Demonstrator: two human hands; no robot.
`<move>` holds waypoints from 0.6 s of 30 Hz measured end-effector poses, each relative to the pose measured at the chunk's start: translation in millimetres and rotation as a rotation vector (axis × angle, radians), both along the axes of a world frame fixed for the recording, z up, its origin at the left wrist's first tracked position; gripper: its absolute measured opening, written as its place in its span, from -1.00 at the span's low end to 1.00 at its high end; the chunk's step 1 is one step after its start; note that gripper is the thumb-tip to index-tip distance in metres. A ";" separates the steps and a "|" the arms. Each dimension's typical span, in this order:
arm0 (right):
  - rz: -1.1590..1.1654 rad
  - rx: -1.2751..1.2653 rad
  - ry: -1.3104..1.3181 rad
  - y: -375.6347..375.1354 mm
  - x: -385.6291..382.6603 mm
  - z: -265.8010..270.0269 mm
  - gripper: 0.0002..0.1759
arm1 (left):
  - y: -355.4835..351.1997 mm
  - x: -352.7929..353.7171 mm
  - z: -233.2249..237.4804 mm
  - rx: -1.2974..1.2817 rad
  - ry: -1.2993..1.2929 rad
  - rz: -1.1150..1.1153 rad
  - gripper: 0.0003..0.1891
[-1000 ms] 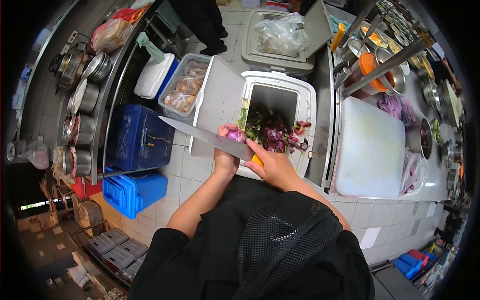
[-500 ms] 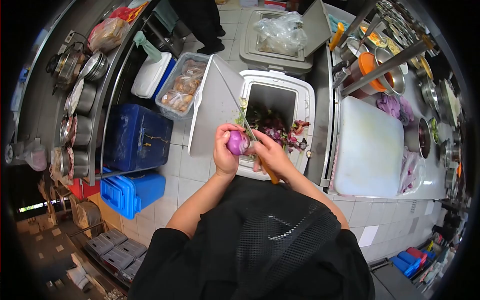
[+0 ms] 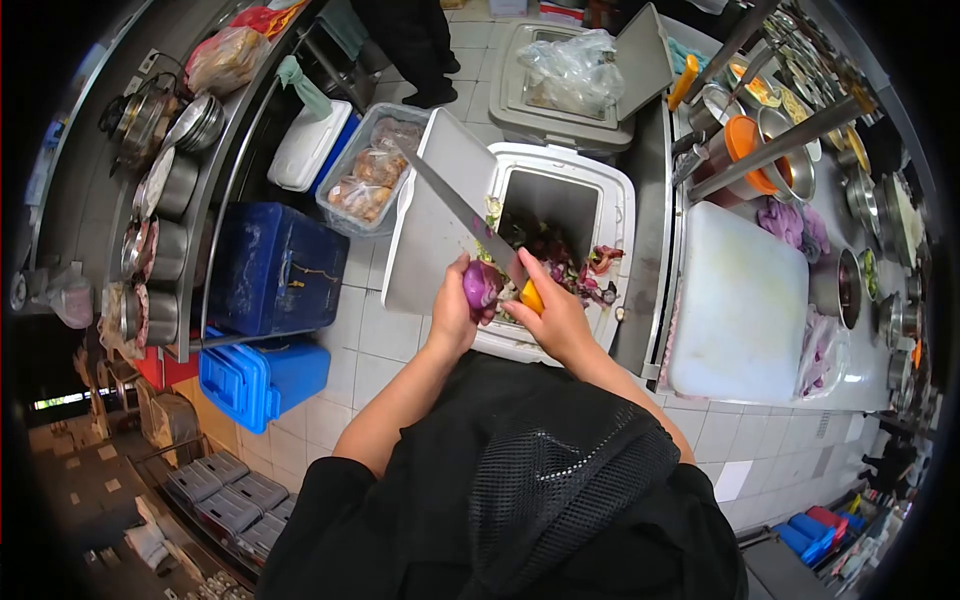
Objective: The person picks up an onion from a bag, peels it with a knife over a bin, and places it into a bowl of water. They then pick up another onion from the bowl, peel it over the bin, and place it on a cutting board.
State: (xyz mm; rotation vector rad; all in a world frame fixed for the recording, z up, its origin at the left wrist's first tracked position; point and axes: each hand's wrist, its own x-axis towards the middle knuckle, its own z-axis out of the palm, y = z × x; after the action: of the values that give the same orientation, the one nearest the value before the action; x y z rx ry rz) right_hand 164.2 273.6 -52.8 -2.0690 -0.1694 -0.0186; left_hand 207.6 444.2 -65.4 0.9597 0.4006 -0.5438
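Observation:
My left hand (image 3: 452, 314) is wrapped around a red onion (image 3: 480, 284), purple and glossy, with its side turned toward the knife. In my right hand (image 3: 562, 322) is a large knife (image 3: 458, 206) with a yellow handle, gripped close to the blade. The blade slants up and to the left past the onion, its broad flat side showing. Both hands are over the near edge of a white open bin (image 3: 622, 215). Onion skins and scraps (image 3: 598, 272) lie inside it and along its right rim.
The bin's lid (image 3: 432, 235) stands open to the left, beside a clear tub of bagged food (image 3: 372, 175). To the right, a white cutting board (image 3: 745, 300) rests on a steel counter. A grey bin (image 3: 560, 115) stands ahead, and a person's legs (image 3: 405, 45) are at the top.
The knife has turned from nearly edge-on to flat side showing, its tip swinging left. The onion has rotated in my left hand, and my right hand has shifted its hold on the handle.

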 end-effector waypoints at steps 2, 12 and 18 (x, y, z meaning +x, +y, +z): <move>0.039 -0.075 -0.024 -2.9 -9.4 -1.8 -0.21 | 3.5 -1.3 -5.6 -0.058 -0.015 0.002 -0.63; 0.178 -0.314 -0.029 0.3 -20.9 10.4 -0.21 | -7.4 -0.9 -19.5 -0.079 -0.049 0.196 -0.74; 0.126 -0.319 -0.004 -15.9 -25.0 -0.4 -0.24 | -4.5 -4.3 -6.6 -0.043 -0.117 0.162 -0.71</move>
State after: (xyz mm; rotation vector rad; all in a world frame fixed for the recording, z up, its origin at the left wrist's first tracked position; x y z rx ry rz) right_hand 139.2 257.7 -53.1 -2.3717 -0.3224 0.0865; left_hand 203.3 439.7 -72.0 0.9045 0.3561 -0.3463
